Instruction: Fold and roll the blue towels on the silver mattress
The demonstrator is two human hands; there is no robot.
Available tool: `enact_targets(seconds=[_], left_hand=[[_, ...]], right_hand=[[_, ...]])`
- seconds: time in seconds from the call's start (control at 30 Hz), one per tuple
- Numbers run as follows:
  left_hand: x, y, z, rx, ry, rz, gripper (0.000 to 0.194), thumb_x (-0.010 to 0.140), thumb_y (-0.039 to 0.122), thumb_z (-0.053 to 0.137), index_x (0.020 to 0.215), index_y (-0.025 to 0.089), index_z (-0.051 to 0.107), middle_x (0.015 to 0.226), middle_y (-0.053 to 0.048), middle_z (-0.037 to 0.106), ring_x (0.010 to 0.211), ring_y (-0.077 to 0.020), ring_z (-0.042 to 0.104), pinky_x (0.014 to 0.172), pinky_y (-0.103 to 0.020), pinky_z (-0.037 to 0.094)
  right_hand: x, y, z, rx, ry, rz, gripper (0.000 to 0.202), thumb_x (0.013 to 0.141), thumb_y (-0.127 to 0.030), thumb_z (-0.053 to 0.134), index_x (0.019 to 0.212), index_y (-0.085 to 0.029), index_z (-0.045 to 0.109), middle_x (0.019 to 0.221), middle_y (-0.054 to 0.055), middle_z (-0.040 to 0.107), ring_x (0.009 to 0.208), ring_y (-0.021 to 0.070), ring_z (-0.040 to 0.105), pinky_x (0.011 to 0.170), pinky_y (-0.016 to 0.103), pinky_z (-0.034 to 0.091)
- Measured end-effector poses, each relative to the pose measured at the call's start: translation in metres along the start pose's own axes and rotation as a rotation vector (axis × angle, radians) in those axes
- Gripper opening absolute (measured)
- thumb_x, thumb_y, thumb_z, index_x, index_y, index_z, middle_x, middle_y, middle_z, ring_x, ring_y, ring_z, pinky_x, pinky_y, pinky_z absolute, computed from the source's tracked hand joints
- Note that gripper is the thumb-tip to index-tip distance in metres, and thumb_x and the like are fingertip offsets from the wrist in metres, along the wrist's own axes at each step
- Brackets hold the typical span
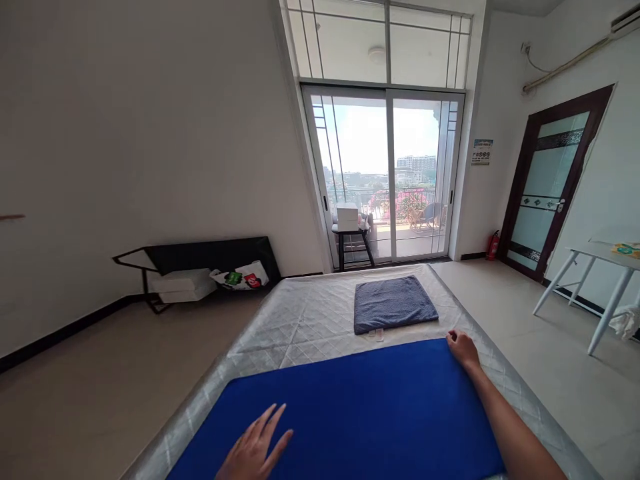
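A blue cloth (pixel 360 400) lies spread over the near part of a pale quilted mattress (pixel 300 300). At its far right corner, my right hand (pixel 462 348) has its fingers closed on the cloth's edge. My left hand (pixel 256 445) is over the left part of the cloth, fingers apart and holding nothing; whether it touches the fabric is unclear. Beyond the blue cloth, a folded grey-blue towel (pixel 395 303) rests flat on the mattress, with small white tags at its near edge.
Against the left wall stands a black rack (pixel 215 257) with white boxes (pixel 183 285) and a printed bag (pixel 243 277). A stool (pixel 353 243) is by the glass doors. A white table (pixel 607 257) stands at the right, beyond it a red extinguisher (pixel 493 246).
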State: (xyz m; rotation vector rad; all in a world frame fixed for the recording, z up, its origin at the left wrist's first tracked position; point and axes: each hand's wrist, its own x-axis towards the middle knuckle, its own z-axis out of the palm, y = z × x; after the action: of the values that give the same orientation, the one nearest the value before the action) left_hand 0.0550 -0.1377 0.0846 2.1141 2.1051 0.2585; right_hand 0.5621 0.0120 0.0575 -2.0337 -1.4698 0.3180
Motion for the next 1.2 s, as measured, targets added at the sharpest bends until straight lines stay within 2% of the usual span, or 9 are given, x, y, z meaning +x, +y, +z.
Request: enact_targets(seconds=[0.1,0.23,0.33,0.43,0.6,0.7,0.87,1.03,1.2], left_hand=[[0.002,0.120,0.005,-0.150,-0.181,0.444,0.036,0.098,0.046,0.038,0.113,0.031,0.067,0.116,-0.001,0.073,0.103,-0.0182,0.069,0.089,-0.030,0.054],[-0.005,0.259,0.055,0.044,-0.161,1.098,0.026,0.094,0.046,0.054,0.091,0.022,0.065,0.084,-0.003,0.074,0.077,-0.0174,0.070,0.071,-0.027,0.052],[-0.007,0.332,0.102,0.078,-0.094,1.157,0.025,0.091,0.043,0.059,0.087,0.019,0.063,0.077,-0.004,0.072,0.068,-0.0178,0.068,0.059,-0.026,0.047],[-0.005,0.373,0.137,0.082,-0.124,1.092,0.013,0.091,0.025,0.055,0.083,0.018,0.063,0.071,-0.004,0.071,0.059,-0.0169,0.066,0.048,-0.025,0.038],[-0.010,0.384,0.164,-0.007,-0.005,1.003,0.005,0.083,0.018,0.058,0.080,0.019,0.063,0.070,-0.007,0.071,0.060,-0.0194,0.066,0.045,-0.027,0.034],[-0.013,0.380,0.171,-0.088,0.140,1.017,0.004,0.080,0.017,0.060,0.077,0.020,0.059,0.068,-0.005,0.068,0.057,-0.0180,0.065,0.044,-0.027,0.033],[-0.007,0.381,0.173,-0.161,0.199,1.069,0.013,0.083,0.018,0.057,0.072,0.022,0.052,0.061,-0.001,0.063,0.050,-0.0163,0.062,0.039,-0.027,0.026],[0.000,0.372,0.148,-0.160,0.088,1.080,0.011,0.076,0.012,0.058,0.077,0.022,0.053,0.066,-0.003,0.066,0.051,-0.0188,0.063,0.036,-0.026,0.028],[-0.008,0.333,0.106,-0.190,0.132,0.909,0.014,0.069,0.009,0.060,0.077,0.020,0.056,0.069,-0.004,0.067,0.056,-0.0186,0.065,0.044,-0.025,0.042]], right_hand=[[0.000,0.000,0.001,0.015,0.007,-0.005,0.020,0.086,-0.022,0.053,0.089,-0.021,0.073,0.093,0.007,0.073,0.089,0.0178,0.068,0.077,0.022,0.045],[-0.001,0.001,0.001,0.030,0.016,-0.016,0.018,0.083,-0.022,0.054,0.086,-0.022,0.073,0.090,0.005,0.073,0.087,0.0175,0.067,0.078,0.022,0.045],[-0.002,0.001,0.001,0.037,0.023,-0.027,0.017,0.081,-0.022,0.056,0.084,-0.021,0.072,0.088,0.004,0.073,0.084,0.0175,0.067,0.077,0.023,0.045],[-0.001,0.001,0.000,0.039,0.022,-0.038,0.015,0.078,-0.021,0.057,0.081,-0.021,0.071,0.085,0.003,0.072,0.080,0.0172,0.067,0.076,0.023,0.046],[0.001,0.004,0.001,0.034,0.008,-0.042,0.014,0.079,-0.023,0.056,0.079,-0.022,0.071,0.084,0.003,0.072,0.081,0.0177,0.067,0.076,0.024,0.046],[0.002,0.004,0.001,0.036,-0.006,-0.034,0.013,0.080,-0.025,0.057,0.080,-0.022,0.070,0.087,0.004,0.072,0.082,0.0184,0.067,0.077,0.025,0.047],[0.002,0.003,0.000,0.067,-0.024,-0.015,0.014,0.081,-0.027,0.058,0.080,-0.022,0.070,0.090,0.005,0.073,0.087,0.0192,0.068,0.077,0.025,0.047],[0.000,0.000,-0.008,0.140,-0.055,0.020,0.015,0.082,-0.030,0.057,0.080,-0.023,0.070,0.088,0.004,0.074,0.088,0.0194,0.069,0.076,0.025,0.046],[-0.003,-0.011,-0.020,0.276,-0.066,0.053,0.014,0.077,-0.033,0.061,0.078,-0.021,0.068,0.081,0.004,0.073,0.084,0.0206,0.069,0.074,0.027,0.048]])
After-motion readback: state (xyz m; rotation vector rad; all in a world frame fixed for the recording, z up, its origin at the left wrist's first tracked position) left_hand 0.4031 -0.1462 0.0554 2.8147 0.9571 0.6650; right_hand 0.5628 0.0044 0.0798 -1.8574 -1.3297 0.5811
